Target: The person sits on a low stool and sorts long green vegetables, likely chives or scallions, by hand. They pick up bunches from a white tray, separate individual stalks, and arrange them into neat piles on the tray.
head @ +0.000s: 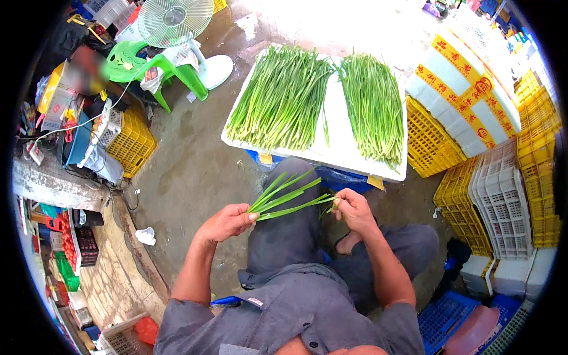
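A small bunch of green garlic chives [284, 200] spreads out over my lap. My left hand [233, 221] pinches one end of the bunch between thumb and fingers. At the other side, my right hand [353, 208] has its fingertips closed on the ends of a few of the same leaves. Beyond my knees, a white foam board [335, 120] bears two piles of chives: a wide left pile [279, 97] and a narrower right pile [372, 106]. Both piles lie with their pale ends towards me.
Yellow crates [461, 208], a white crate [501, 204] and a taped foam box [466, 88] are stacked at the right. At the left stand a green plastic chair [177, 73], a white fan [217, 73] and another yellow crate [131, 144]. Blue baskets [448, 317] sit at lower right.
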The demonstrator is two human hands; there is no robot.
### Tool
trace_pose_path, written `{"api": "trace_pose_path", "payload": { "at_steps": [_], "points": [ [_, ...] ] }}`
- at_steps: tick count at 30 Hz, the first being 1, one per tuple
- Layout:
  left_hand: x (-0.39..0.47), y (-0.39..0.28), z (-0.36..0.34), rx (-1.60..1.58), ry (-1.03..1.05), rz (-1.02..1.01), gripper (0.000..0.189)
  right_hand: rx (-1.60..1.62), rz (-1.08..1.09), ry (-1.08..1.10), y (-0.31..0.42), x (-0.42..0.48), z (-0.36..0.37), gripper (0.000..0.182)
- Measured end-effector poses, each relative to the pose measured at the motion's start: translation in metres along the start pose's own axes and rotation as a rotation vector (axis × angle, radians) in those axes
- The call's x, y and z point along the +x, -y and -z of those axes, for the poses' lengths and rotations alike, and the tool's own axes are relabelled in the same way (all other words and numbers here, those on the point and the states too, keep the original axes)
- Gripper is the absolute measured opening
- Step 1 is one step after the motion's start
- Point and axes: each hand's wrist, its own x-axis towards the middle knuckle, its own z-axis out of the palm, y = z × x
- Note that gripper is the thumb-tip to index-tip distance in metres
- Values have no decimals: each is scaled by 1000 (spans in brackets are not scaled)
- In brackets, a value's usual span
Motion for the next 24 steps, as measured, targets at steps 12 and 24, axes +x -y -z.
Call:
{"api": "trace_pose_path", "payload": {
  "at_steps": [12,24],
  "points": [
    [54,-114,-1,335,-63,-218,34,182,35,-257,14,-47,72,10],
    [239,-128,68,501,-460,-221,27,47,-20,-228,-9,-44,50,8]
  ]
}}
